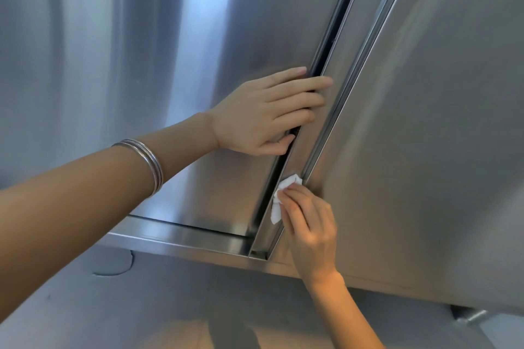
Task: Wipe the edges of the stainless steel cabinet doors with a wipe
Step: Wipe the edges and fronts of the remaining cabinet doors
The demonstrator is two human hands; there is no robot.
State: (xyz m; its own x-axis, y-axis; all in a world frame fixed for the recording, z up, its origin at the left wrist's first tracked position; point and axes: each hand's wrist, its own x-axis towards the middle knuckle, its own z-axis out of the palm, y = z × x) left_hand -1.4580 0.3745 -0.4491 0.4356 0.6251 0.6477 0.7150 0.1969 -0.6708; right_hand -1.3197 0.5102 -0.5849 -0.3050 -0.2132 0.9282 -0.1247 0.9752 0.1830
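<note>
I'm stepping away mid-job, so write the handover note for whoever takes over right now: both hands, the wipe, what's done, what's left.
Left hand: open, fingers flat across the edge of the left door and over the dark gap beside it.
Right hand: its grip pinches the white wipe, pressing it on the vertical edge strip, low down near the doors' bottom corner.
Done: the steel does not show which stretches are already wiped.
Left: probably the strip above the wipe, including the part under the left hand, and the bottom edge.
</note>
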